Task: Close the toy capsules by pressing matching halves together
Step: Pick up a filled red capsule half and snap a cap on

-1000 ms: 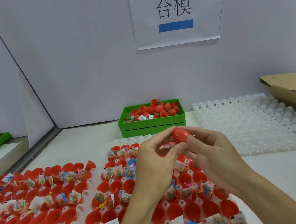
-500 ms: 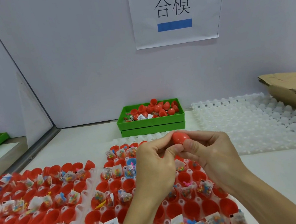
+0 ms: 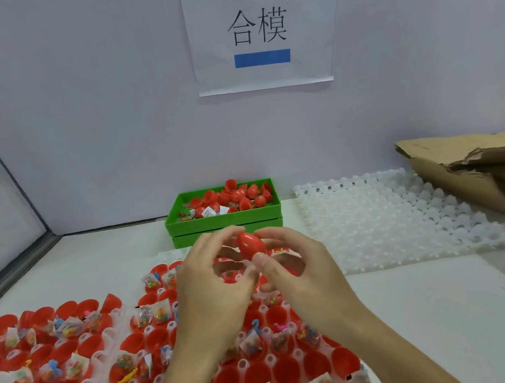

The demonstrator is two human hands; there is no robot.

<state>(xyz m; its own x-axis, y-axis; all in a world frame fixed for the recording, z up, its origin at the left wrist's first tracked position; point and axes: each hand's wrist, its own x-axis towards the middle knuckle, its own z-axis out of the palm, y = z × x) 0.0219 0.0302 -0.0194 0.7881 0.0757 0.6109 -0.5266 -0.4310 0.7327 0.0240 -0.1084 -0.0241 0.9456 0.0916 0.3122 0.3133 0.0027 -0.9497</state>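
A paper sign (image 3: 260, 33) hangs on the wall, and torn cardboard (image 3: 474, 167) lies at the table's far right.

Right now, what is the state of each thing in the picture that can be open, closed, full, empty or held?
red capsule: closed, held above the trays.
right hand: pinches the capsule with thumb and fingers.
left hand: fingers relaxed beside the capsule; contact unclear.
tray of red halves: halves open, some hold toy bags, some are empty.
green bin: holds loose red halves.
white tray: cups empty.
cardboard box: flaps torn, lying open.
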